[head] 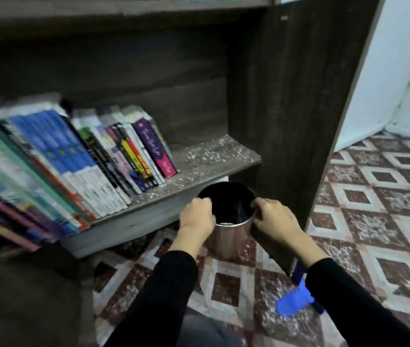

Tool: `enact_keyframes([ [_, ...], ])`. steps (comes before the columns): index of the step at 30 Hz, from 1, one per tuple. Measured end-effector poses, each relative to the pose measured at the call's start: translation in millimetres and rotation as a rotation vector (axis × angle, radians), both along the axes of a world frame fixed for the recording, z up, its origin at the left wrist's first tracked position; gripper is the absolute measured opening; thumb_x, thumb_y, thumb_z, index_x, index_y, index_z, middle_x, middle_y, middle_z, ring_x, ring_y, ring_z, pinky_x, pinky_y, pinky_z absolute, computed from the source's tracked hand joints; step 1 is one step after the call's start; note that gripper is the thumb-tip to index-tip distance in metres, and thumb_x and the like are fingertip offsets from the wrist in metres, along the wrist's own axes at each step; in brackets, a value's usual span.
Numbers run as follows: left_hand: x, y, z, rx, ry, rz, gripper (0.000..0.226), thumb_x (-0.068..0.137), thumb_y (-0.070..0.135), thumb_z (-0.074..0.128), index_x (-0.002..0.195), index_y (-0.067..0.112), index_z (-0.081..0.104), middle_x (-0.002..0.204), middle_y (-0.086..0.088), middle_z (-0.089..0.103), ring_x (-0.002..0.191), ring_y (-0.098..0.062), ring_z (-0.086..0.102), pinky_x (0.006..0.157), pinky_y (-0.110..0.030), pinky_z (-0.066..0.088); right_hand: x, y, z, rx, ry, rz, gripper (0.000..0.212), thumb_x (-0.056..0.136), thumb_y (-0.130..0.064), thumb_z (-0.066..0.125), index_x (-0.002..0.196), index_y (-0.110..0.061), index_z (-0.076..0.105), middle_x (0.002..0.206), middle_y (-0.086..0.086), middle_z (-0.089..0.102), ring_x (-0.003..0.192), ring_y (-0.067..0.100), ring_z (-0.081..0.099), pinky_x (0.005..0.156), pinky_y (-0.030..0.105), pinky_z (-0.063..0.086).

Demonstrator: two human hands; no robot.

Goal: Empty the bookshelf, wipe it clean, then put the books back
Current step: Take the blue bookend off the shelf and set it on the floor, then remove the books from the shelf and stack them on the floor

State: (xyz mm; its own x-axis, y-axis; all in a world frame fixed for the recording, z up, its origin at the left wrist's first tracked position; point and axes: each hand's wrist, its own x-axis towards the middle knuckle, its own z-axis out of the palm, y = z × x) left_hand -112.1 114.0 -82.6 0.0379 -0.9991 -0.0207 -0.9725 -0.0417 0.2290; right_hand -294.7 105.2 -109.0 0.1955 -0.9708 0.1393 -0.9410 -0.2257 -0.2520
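Observation:
A dark wooden bookshelf (281, 101) fills the upper view. Its lower board (214, 156) carries a leaning row of several books (78, 161) on the left, and the bare right part is speckled with white flecks. Below the board's right end stands a shiny metal bin (232, 237) with a black inside and something pale at its bottom. My left hand (196, 219) grips the bin's left rim. My right hand (274, 219) grips the right rim.
The floor (379, 196) has red and white diamond tiles. A blue object (294, 300) lies on it beside my right sleeve. A white wall (404, 71) stands right of the shelf's side panel. A dark mass fills the lower left.

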Motion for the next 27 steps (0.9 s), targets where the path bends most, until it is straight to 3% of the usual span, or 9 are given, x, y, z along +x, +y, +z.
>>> enact_keyframes([
  [6, 59, 20, 53, -0.128, -0.133, 0.078, 0.023, 0.093, 0.012, 0.051, 0.113, 0.007, 0.058, 0.114, -0.014, 0.059, 0.105, -0.034, 0.058, 0.078, -0.040, 0.048, 64, -13, 53, -0.059, 0.016, 0.175, 0.041, 0.088, -0.026, 0.057, 0.128, -0.016, 0.049, 0.128, 0.006, 0.056, 0.118, 0.027, 0.051, 0.088, 0.034, 0.042],
  [13, 108, 37, 89, -0.222, -0.219, 0.149, 0.019, 0.094, 0.014, 0.051, 0.109, 0.005, 0.056, 0.109, -0.013, 0.058, 0.102, -0.032, 0.059, 0.076, -0.038, 0.046, 133, -27, 89, -0.047, 0.034, 0.319, 0.042, 0.088, -0.027, 0.058, 0.128, -0.017, 0.049, 0.125, 0.012, 0.059, 0.115, 0.031, 0.055, 0.088, 0.036, 0.046],
  [16, 126, 31, 95, -0.288, -0.256, 0.187, 0.028, 0.092, 0.012, 0.052, 0.118, 0.005, 0.054, 0.116, -0.011, 0.056, 0.111, -0.028, 0.054, 0.092, -0.039, 0.047, 160, -37, 97, -0.050, 0.005, 0.355, 0.044, 0.090, -0.024, 0.058, 0.131, -0.014, 0.046, 0.122, 0.013, 0.060, 0.111, 0.030, 0.057, 0.085, 0.035, 0.046],
  [19, 139, 18, 98, -0.379, -0.328, 0.188, 0.048, 0.090, 0.016, 0.054, 0.136, 0.007, 0.041, 0.141, -0.012, 0.040, 0.132, -0.027, 0.035, 0.111, -0.045, 0.030, 180, -53, 102, -0.065, -0.076, 0.367, 0.049, 0.092, -0.024, 0.058, 0.135, -0.010, 0.038, 0.123, 0.016, 0.058, 0.109, 0.031, 0.057, 0.086, 0.036, 0.047],
  [22, 147, 2, 103, -0.500, -0.384, 0.160, 0.063, 0.089, 0.021, 0.057, 0.145, 0.011, 0.029, 0.152, -0.010, 0.024, 0.142, -0.026, 0.017, 0.116, -0.045, 0.015, 194, -72, 105, -0.096, -0.215, 0.356, 0.056, 0.093, -0.023, 0.057, 0.140, -0.009, 0.029, 0.125, 0.018, 0.055, 0.110, 0.033, 0.056, 0.087, 0.038, 0.046],
  [27, 148, -30, 114, -0.563, -0.428, 0.137, 0.073, 0.093, 0.033, 0.053, 0.150, 0.010, 0.013, 0.157, -0.013, 0.011, 0.146, -0.029, 0.003, 0.117, -0.044, 0.005, 210, -106, 99, -0.105, -0.350, 0.290, 0.070, 0.094, -0.029, 0.055, 0.148, -0.010, 0.014, 0.139, 0.022, 0.042, 0.120, 0.037, 0.050, 0.096, 0.045, 0.043],
])
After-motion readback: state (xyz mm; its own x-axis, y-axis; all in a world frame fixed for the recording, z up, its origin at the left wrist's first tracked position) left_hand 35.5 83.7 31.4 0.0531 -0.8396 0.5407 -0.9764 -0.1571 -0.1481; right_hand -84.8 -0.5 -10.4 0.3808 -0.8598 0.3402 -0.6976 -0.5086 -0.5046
